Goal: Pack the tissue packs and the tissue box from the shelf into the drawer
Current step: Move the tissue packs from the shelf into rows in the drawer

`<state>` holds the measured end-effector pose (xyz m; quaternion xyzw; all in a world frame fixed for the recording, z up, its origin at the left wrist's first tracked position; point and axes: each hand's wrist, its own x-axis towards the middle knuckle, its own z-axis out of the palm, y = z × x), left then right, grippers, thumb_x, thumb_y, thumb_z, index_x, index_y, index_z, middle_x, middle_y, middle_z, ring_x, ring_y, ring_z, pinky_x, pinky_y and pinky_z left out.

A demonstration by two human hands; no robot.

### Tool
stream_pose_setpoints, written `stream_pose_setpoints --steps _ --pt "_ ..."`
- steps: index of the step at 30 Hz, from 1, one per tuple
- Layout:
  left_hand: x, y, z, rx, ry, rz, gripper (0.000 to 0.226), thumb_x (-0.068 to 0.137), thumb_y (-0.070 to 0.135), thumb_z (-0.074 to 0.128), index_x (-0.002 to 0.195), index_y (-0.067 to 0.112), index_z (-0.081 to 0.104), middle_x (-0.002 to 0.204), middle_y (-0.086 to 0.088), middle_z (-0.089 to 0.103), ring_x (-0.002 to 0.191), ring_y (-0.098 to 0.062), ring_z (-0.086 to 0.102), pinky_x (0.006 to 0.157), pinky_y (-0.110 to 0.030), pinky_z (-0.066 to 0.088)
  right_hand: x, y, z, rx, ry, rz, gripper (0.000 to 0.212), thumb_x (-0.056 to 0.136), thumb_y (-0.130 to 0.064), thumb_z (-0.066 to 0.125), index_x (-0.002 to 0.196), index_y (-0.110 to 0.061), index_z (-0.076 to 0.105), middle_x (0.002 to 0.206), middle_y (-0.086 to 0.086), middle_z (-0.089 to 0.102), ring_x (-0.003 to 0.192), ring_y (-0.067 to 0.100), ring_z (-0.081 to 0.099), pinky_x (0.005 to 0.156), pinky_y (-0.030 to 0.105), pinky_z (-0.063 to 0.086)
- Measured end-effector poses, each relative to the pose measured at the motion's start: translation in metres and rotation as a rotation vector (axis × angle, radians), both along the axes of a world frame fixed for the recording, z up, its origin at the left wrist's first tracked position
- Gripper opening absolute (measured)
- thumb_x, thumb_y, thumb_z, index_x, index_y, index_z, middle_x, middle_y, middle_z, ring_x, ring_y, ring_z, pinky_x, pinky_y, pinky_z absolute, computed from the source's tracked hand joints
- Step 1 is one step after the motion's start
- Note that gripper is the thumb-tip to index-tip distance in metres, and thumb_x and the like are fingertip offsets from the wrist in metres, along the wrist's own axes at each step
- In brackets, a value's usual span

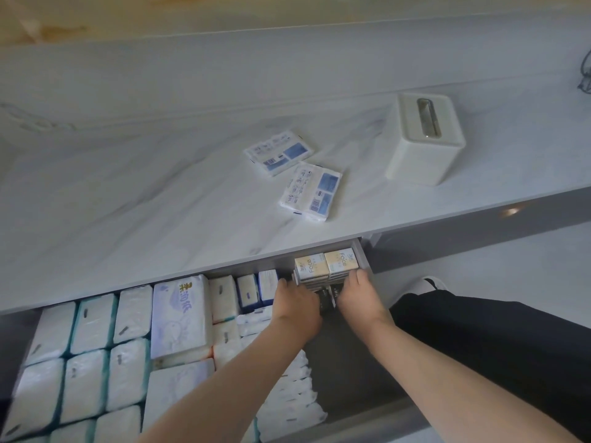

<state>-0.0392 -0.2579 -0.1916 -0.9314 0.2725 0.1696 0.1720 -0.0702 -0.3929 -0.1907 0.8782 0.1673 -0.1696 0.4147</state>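
Left hand (295, 303) and right hand (359, 298) bracketed the Face packs (326, 265) in the drawer's (345, 356) far right corner, grip unclear. Near the shelf's (144, 203) front edge, soft tissue packs (308, 193) and stiff tissue box (425, 139) looked light; we judged their sides the best hold.

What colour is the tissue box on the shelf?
The tissue box is plain off-white; head view.

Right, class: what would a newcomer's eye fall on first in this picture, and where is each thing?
The left hand and right hand grip a stack of cream-and-white tissue packs at the far right corner of the open grey drawer. On the white marbled shelf above lie two flat blue-and-white tissue packs, with a white rectangular tissue box to their right.
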Motion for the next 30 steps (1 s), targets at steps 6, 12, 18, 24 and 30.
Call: stream_pose_setpoints --steps 6,12,18,24,30 --pt "0.004 0.014 0.007 -0.056 0.118 -0.111 0.046 0.094 0.048 0.036 0.118 0.022 0.065 0.119 -0.010 0.059 0.110 -0.029 0.052 0.103 -0.045 0.031 -0.006 0.004 0.007 -0.011 0.061 -0.039 0.022 0.095 -0.009 0.045 0.105 -0.012 0.064 0.100 0.011 0.062 0.095 0.028 0.053 0.083 0.040 0.040" --pt "0.015 0.012 0.006 -0.001 0.236 -0.154 0.046 0.095 0.042 0.038 0.134 0.028 0.056 0.130 -0.011 0.051 0.116 -0.030 0.048 0.103 -0.047 0.031 -0.018 0.013 0.005 0.426 0.134 -0.287 0.031 0.093 0.006 0.045 0.113 -0.004 0.067 0.116 0.013 0.065 0.103 0.030 0.065 0.070 0.033 0.046" --pt "0.016 0.026 0.011 -0.119 0.374 -0.094 0.053 0.093 0.028 0.040 0.145 0.038 0.041 0.142 -0.010 0.037 0.116 -0.034 0.049 0.101 -0.041 0.040 -0.018 0.024 -0.002 1.162 0.215 -1.068 0.022 0.092 -0.006 0.048 0.102 -0.007 0.067 0.105 0.011 0.068 0.095 0.029 0.066 0.076 0.032 0.055" --pt "0.025 0.032 0.006 -0.365 0.505 0.034 0.043 0.091 0.024 0.046 0.132 0.026 0.061 0.131 -0.002 0.051 0.117 -0.027 0.053 0.098 -0.039 0.047 -0.014 0.050 -0.016 1.927 0.438 -1.956 0.044 0.089 0.015 0.025 0.102 -0.008 0.060 0.089 0.010 0.067 0.088 0.026 0.063 0.090 0.047 0.051" --pt "0.026 0.039 -0.001 -0.473 0.426 0.051 0.034 0.093 0.026 0.044 0.114 0.021 0.070 0.118 -0.001 0.062 0.107 -0.021 0.057 0.098 -0.036 0.047 -0.008 0.037 -0.024 2.030 0.330 -2.035 0.057 0.092 0.014 0.020 0.131 -0.012 0.053 0.135 0.011 0.060 0.123 0.025 0.057 0.093 0.047 0.048"
